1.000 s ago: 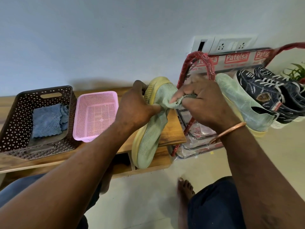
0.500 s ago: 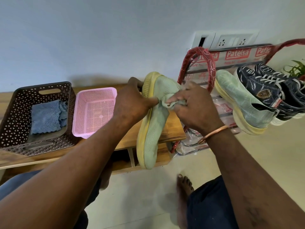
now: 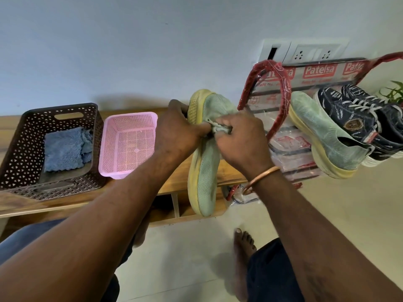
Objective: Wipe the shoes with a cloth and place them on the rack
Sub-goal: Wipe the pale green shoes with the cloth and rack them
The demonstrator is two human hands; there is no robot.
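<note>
Pale green mesh shoe (image 3: pixel 205 177), ribbed yellow foam sole, held toe-down in front of the wooden bench's (image 3: pixel 231 173) right end. Left hand (image 3: pixel 176 131) grips the sole edge near the heel. Right hand (image 3: pixel 239 144) pinches a crumpled cloth (image 3: pixel 220 128) against the upper. Far right: matching shoe (image 3: pixel 322 136) on the red-framed rack (image 3: pixel 283 88), beside dark laced sneakers (image 3: pixel 359 118).

Cloth (image 3: pixel 219 128) mostly buried under the right hand (image 3: pixel 242 144) — rack (image 3: pixel 284 88) and dark shoes (image 3: pixel 357 118) run off the right edge.
</note>
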